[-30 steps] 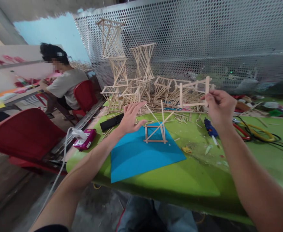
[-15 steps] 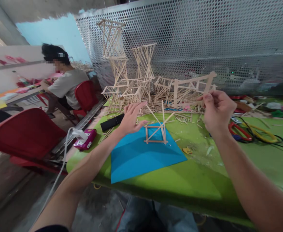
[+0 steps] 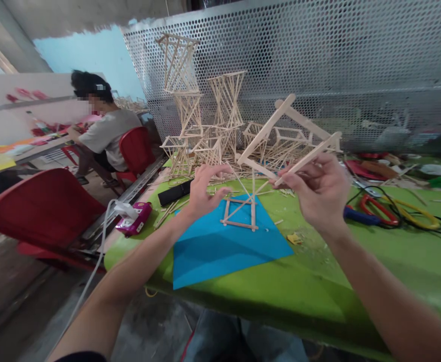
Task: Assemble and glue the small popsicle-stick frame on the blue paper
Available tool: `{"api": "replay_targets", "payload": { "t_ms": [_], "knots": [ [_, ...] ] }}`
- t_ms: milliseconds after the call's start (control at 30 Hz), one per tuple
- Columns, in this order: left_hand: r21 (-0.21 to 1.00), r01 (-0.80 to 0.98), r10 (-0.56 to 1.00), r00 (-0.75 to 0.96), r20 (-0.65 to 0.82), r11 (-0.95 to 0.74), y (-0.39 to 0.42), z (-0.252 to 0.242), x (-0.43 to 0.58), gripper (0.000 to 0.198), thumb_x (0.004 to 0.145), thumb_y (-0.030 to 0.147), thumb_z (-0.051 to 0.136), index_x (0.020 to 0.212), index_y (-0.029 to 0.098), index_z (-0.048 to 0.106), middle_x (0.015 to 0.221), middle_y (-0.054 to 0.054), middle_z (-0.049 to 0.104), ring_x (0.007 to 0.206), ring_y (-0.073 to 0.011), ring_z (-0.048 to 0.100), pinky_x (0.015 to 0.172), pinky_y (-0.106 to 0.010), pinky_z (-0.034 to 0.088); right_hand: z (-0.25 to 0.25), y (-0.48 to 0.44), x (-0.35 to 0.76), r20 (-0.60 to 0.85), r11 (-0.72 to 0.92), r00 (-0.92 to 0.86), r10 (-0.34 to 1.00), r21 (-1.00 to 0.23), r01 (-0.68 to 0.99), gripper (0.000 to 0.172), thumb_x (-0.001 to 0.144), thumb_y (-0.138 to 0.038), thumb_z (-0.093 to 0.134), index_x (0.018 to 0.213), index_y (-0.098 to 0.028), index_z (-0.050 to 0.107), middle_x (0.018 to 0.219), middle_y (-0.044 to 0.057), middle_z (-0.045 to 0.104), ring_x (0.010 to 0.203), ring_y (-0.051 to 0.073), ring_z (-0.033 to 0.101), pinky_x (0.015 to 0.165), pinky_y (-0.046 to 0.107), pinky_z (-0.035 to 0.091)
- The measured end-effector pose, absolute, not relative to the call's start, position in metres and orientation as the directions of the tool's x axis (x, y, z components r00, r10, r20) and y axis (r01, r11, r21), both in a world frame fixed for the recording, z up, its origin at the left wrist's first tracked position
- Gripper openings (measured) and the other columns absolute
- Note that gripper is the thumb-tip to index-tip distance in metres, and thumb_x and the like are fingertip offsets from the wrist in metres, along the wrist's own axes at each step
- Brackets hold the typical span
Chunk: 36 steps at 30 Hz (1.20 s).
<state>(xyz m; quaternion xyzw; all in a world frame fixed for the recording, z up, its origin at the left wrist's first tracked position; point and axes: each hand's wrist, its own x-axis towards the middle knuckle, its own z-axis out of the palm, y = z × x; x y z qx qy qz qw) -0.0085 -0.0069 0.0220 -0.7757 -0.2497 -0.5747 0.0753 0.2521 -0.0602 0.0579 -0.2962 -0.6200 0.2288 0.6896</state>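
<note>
My right hand (image 3: 320,193) grips a square frame of wooden craft sticks (image 3: 266,128) by one side, between thumb and fingers, tilted in the air. Below it, a second square of sticks (image 3: 239,224) lies flat on a blue sheet (image 3: 220,256), with several thin sticks rising from it at a slant and crossing. My left hand (image 3: 207,191) hovers left of this piece, fingers and thumb apart. Its fingertips are close to the top of one slanted stick; whether they touch it I cannot tell.
Stick towers (image 3: 188,108) and loose sticks stand against a perforated metal panel (image 3: 318,60). Left are a black case (image 3: 175,192) and a purple tissue pack (image 3: 133,218). Red-handled pliers (image 3: 378,211) and cables lie right. A person (image 3: 107,125) sits beyond a red chair (image 3: 43,211).
My right hand has moved left and nearer the standing sticks, turning the square frame into a tilt. My left hand stays nearly in place, its fingers a little more curled.
</note>
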Motion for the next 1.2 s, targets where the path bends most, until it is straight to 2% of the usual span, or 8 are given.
{"api": "replay_targets", "payload": {
  "t_ms": [200, 433, 567, 667, 867, 933, 1067, 1200],
  "knots": [
    [0.199, 0.396, 0.280, 0.160, 0.946, -0.896, -0.012, 0.026, -0.004, 0.053, 0.105, 0.068, 0.045, 0.124, 0.022, 0.065, 0.102, -0.007, 0.079, 0.082, -0.0190, 0.065, 0.086, -0.039, 0.055, 0.059, -0.071, 0.244, 0.743, 0.747, 0.169, 0.647, -0.662, 0.052, 0.041, 0.083, -0.024, 0.089, 0.108, -0.034, 0.057, 0.089, -0.007, 0.083, 0.070, 0.024, 0.080, 0.060, 0.040, 0.070],
    [0.147, 0.305, 0.204, 0.166, 0.965, -0.941, -0.021, 0.033, 0.001, 0.045, 0.100, 0.062, 0.063, 0.108, 0.020, 0.077, 0.094, -0.007, 0.081, 0.082, -0.0184, 0.068, 0.082, -0.035, 0.054, 0.049, -0.078, 0.238, 0.762, 0.762, 0.074, 0.644, -0.647, 0.030, 0.034, 0.082, -0.022, 0.091, 0.106, -0.027, 0.067, 0.092, -0.002, 0.084, 0.084, 0.023, 0.083, 0.079, 0.037, 0.071],
    [0.235, 0.170, 0.263, 0.161, 0.951, -0.957, -0.033, 0.038, 0.004, 0.034, 0.101, 0.051, 0.066, 0.090, 0.022, 0.080, 0.081, -0.006, 0.079, 0.085, -0.0196, 0.072, 0.081, -0.034, 0.058, 0.045, -0.084, 0.232, 0.774, 0.777, -0.067, 0.629, -0.626, 0.070, 0.030, 0.080, -0.023, 0.093, 0.101, -0.026, 0.071, 0.093, 0.000, 0.083, 0.086, 0.025, 0.082, 0.077, 0.037, 0.070],
    [0.373, 0.067, 0.379, 0.144, 0.914, -0.925, -0.037, 0.041, 0.003, 0.025, 0.100, 0.040, 0.070, 0.088, 0.022, 0.081, 0.080, -0.005, 0.079, 0.080, -0.0168, 0.071, 0.074, -0.030, 0.057, 0.043, -0.082, 0.236, 0.791, 0.800, -0.121, 0.600, -0.588, 0.120, 0.029, 0.083, -0.022, 0.091, 0.105, -0.027, 0.072, 0.097, 0.001, 0.082, 0.088, 0.025, 0.082, 0.076, 0.037, 0.069],
    [0.686, -0.091, 0.683, 0.066, 0.728, -0.722, -0.022, 0.044, -0.008, 0.025, 0.098, 0.044, 0.073, 0.101, 0.022, 0.083, 0.073, -0.001, 0.076, 0.059, -0.0100, 0.067, 0.057, -0.022, 0.049, 0.047, -0.068, 0.251, 0.925, 0.917, -0.110, 0.365, -0.336, 0.215, 0.058, 0.097, -0.025, 0.075, 0.151, -0.036, 0.056, 0.118, 0.005, 0.080, 0.094, 0.024, 0.079, 0.077, 0.040, 0.068],
    [0.739, -0.120, 0.739, 0.055, 0.672, -0.663, -0.015, 0.045, -0.010, 0.026, 0.096, 0.046, 0.076, 0.103, 0.022, 0.084, 0.073, -0.001, 0.076, 0.062, -0.0101, 0.068, 0.061, -0.023, 0.052, 0.050, -0.063, 0.255, 0.954, 0.933, -0.152, 0.258, -0.205, 0.297, 0.060, 0.098, -0.023, 0.073, 0.153, -0.038, 0.056, 0.123, 0.005, 0.079, 0.097, 0.025, 0.078, 0.079, 0.041, 0.067],
    [0.828, -0.119, 0.823, 0.102, 0.559, -0.548, -0.008, 0.048, -0.010, 0.035, 0.090, 0.053, 0.079, 0.101, 0.020, 0.084, 0.073, -0.002, 0.075, 0.065, -0.0111, 0.068, 0.067, -0.025, 0.055, 0.056, -0.059, 0.262, 0.915, 0.878, -0.387, 0.110, 0.094, 0.470, 0.057, 0.097, -0.010, 0.069, 0.147, -0.036, 0.065, 0.117, 0.003, 0.081, 0.099, 0.025, 0.077, 0.087, 0.044, 0.063],
    [0.867, -0.066, 0.859, 0.115, 0.499, -0.494, -0.004, 0.049, -0.010, 0.046, 0.089, 0.061, 0.077, 0.104, 0.018, 0.083, 0.072, -0.003, 0.074, 0.067, -0.0125, 0.068, 0.066, -0.025, 0.054, 0.057, -0.057, 0.263, 0.883, 0.833, -0.457, 0.110, 0.170, 0.527, 0.056, 0.097, -0.008, 0.069, 0.147, -0.033, 0.066, 0.111, 0.003, 0.083, 0.098, 0.026, 0.076, 0.084, 0.043, 0.060]
  ]
}}
